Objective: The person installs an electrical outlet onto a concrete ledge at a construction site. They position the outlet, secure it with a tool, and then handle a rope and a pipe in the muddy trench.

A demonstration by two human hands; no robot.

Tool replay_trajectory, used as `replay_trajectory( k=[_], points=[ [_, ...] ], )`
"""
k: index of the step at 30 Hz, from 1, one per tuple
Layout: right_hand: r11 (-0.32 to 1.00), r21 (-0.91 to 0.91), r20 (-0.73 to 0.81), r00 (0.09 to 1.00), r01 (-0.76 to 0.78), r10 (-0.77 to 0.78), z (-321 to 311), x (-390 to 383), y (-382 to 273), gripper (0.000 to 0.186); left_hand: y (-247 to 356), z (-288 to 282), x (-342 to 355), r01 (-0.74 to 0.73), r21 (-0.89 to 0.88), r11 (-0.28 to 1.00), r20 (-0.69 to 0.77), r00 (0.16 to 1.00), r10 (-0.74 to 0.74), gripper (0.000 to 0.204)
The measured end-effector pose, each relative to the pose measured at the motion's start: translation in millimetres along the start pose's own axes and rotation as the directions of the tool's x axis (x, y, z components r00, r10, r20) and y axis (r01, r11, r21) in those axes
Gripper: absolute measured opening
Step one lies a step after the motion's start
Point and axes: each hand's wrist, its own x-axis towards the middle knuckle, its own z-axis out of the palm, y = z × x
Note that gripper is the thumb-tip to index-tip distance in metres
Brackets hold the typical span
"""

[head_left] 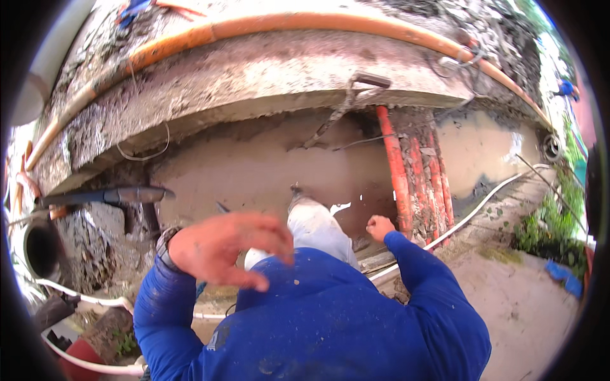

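Observation:
My left hand (225, 247) is open in front of my blue-sleeved body, fingers curved apart, holding nothing. My right hand (380, 227), smaller in view, has its fingers curled closed beside the muddy orange pipes (397, 174) crossing the trench; anything inside it is hidden. My pale, mud-stained trouser leg (318, 225) reaches down into murky brown water (241, 171). A tool with a D-shaped handle (372, 80) leans from the water against the concrete edge (267, 70).
A long orange pipe (292, 21) runs along the far bank. A dark pipe (108, 197) and wide pipe opening (41, 247) lie left. A white hose (476, 204) crosses the right side near weeds (540, 232). Another person (565, 89) in blue is far right.

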Motion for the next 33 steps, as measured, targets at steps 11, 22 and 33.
replay_trajectory(
  k=[11,22,33],
  points=[
    [0.954,0.292,-0.128,0.991,0.063,-0.026,-22,-84,-4,0.027,87,89,102,-0.539,-0.215,0.815,0.64,0.552,0.534,0.027],
    [0.941,0.336,-0.154,0.988,0.027,0.026,-17,-39,98,0.022,36,49,114,-0.598,0.408,0.691,-0.376,0.579,0.723,0.026],
    [0.822,0.555,-0.036,0.983,-0.13,0.18,-52,17,223,0.019,13,24,315,-0.82,0.113,0.561,-0.159,0.543,0.825,0.025]
  ],
)
